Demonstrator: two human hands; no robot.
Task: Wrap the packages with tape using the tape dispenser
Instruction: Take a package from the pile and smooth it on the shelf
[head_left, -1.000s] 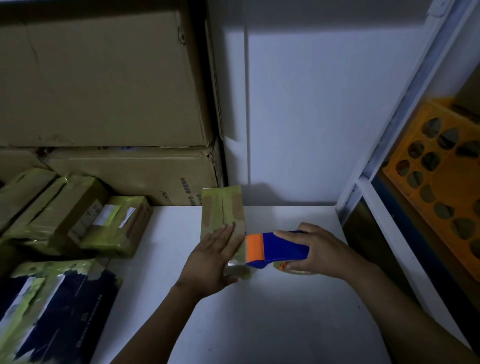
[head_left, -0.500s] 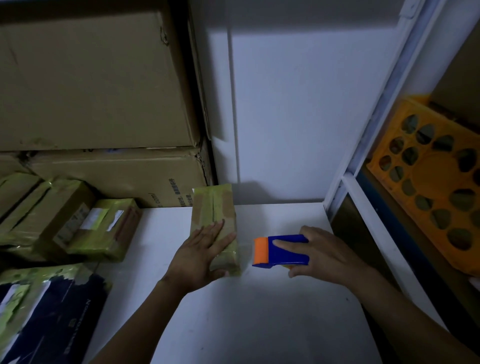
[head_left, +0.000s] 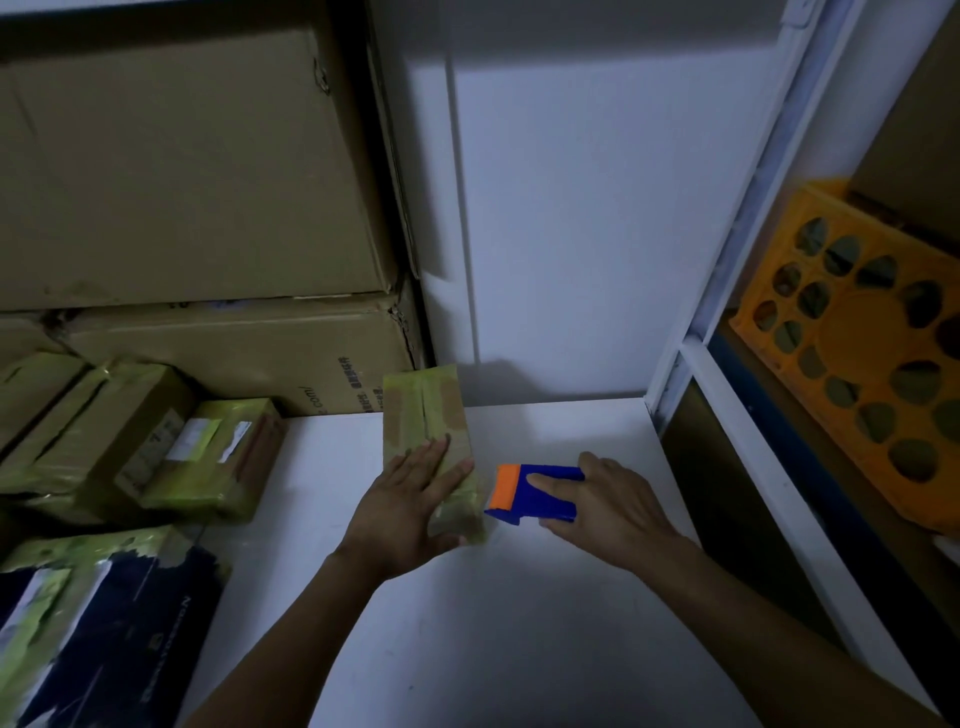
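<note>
1. Pressing our left hand (head_left: 410, 499) flat, fingers straight, we hold the box (head_left: 426, 415) down on the counter (head_left: 519, 623).
2. Our right hand (head_left: 608, 512) grips the dispenser (head_left: 540, 493), just beside the box.
3. The box shows tape on top, and we think more is needed.
4. Taped packs (head_left: 208, 457) at the left look done.
5. We cannot tell what the crate (head_left: 857, 338) holds.

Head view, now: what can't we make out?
Head view:
Tape roll in the tape dispenser: hidden by its blue body and the right hand gripping it.
Package top, near end: covered by the flat left hand.
Labels on the small taped box at left: too small and dim to read.
Dark blue box: cut off by left and bottom edges.
</note>
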